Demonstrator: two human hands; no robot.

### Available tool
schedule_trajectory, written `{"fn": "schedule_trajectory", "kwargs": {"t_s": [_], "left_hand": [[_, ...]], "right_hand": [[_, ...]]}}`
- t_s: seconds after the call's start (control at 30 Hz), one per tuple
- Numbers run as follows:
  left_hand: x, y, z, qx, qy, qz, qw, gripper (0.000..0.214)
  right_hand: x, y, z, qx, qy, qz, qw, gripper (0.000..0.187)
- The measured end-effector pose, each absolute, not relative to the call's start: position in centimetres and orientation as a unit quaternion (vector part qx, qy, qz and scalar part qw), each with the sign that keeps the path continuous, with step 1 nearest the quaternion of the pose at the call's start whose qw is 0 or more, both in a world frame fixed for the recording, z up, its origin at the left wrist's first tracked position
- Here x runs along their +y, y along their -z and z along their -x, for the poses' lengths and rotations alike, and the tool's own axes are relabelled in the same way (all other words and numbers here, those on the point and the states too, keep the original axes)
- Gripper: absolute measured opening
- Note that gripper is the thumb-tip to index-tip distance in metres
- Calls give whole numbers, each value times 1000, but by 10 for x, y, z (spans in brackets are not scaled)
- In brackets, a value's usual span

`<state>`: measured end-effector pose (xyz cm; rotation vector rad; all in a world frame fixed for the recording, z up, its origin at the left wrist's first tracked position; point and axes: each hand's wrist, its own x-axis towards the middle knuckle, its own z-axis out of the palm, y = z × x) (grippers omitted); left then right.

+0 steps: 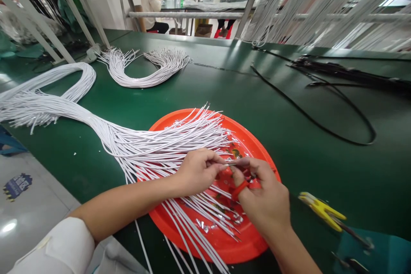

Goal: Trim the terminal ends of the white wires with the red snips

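Note:
Over a red tray (260, 150), my left hand (195, 171) pinches what looks like the end of one white cord. My right hand (268, 195) is closed around small scissors with a red handle (240, 189); the blades are mostly hidden by my fingers. The fingertips of both hands nearly meet at the cord end. A large bundle of white cords (154, 141) fans across the tray, passing behind and below my left hand. Small clear scraps (205, 224) lie on the tray's patterned bottom.
More white cord bundles lie at the left (73, 77) and the back (141, 77) of the green table (224, 85). Black cords (340, 72) stretch along the right. Yellow-handled pliers (321, 209) rest near the right front. White strands (289, 8) hang behind; people sit beyond.

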<state>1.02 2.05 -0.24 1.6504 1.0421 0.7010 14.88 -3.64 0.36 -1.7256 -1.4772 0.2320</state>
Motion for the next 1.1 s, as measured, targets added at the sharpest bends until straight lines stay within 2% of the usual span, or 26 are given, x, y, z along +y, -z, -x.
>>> {"fn": "schedule_trajectory", "kwargs": {"t_s": [0.13,0.3,0.47,0.57,0.63,0.7,0.83,0.9,1.0,1.1], "left_hand": [[21,3,-12,427,-266,-632,589,17],[21,-1,-13,430,-264,-589,631,14],[22,-1,-14,429,-267,-549,666,16],[23,-4,-15,430,-260,-528,684,14],[23,-7,-16,430,-255,-520,693,12],[23,-11,-16,428,-253,-515,698,10],[22,-14,-15,425,-253,-504,708,8],[22,-13,-15,419,-256,-499,714,8],[22,-10,-15,408,-263,-506,713,9],[22,-10,-15,412,-261,-514,706,8]], "right_hand": [[-34,-1,-151,-556,-132,704,422,15],[-30,-1,-156,-513,-176,711,447,17],[-27,-2,-169,-485,-165,765,391,25],[-26,-1,-176,-488,-103,795,346,23],[-26,0,-176,-493,-104,795,338,20],[-26,-2,-174,-483,-140,780,372,18],[-29,-7,-164,-439,-257,696,507,21],[-30,-9,-159,-422,-313,651,548,23],[-29,-8,-155,-408,-349,630,561,28],[-29,-6,-152,-423,-318,647,549,26]]}}
